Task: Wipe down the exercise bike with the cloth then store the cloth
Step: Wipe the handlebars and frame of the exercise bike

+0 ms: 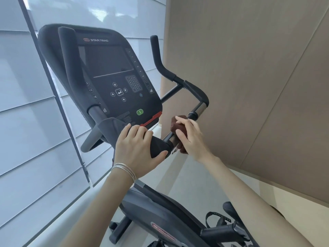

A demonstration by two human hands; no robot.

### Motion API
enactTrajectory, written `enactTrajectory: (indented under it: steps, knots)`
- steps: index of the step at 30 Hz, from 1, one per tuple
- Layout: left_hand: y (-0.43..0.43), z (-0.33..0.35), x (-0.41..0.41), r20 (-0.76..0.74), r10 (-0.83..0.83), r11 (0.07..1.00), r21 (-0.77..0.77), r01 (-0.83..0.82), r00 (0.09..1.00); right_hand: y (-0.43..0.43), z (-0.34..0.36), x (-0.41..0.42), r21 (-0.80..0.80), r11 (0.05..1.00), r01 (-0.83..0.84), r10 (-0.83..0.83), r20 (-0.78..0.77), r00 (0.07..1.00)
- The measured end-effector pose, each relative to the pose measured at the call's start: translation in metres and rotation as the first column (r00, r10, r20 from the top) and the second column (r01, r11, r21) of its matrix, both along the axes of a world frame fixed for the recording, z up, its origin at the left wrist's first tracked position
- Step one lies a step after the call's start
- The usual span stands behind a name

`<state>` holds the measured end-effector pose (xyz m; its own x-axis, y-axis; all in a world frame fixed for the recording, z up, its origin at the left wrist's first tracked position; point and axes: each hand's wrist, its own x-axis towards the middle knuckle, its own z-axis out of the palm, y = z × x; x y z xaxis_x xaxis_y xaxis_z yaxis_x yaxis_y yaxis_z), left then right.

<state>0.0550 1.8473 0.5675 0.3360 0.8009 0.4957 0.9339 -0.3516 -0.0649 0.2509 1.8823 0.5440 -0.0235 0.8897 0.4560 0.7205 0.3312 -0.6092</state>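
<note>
A black exercise bike fills the view, its console (114, 72) tilted up at centre left. The right handlebar (194, 94) curves up and back from a chrome grip section. My left hand (137, 148) grips the black hub below the console, thumb curled under it. A dark brown cloth (175, 127) is wrapped round the handlebar's lower bar, and my right hand (190, 138) holds it there with the fingers curled over it. The cloth's lower end shows beneath my palm.
A window with pale horizontal blinds (26, 122) and a slanted dark frame stands on the left. A beige panelled wall (249, 77) rises close on the right. The bike's body (160, 216) and a strapped pedal (222, 223) lie below, over a light floor.
</note>
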Motion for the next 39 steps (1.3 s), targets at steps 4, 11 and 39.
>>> enactTrajectory:
  steps: [4,11,39]
  knots:
    - [0.000,-0.003,0.005,-0.026,0.015,1.000,0.014,-0.015,1.000,-0.019,-0.015,0.006,0.096,0.962,-0.255,0.243,0.121,0.962]
    - [-0.001,-0.008,0.019,-0.060,0.040,0.999,0.038,-0.037,0.997,0.030,-0.003,0.039,0.139,0.985,-0.103,0.113,-0.063,0.992]
    - [-0.006,-0.010,0.025,-0.073,0.124,0.980,0.164,-0.110,0.990,0.034,-0.069,0.071,0.640,0.671,-0.375,0.152,0.376,0.914]
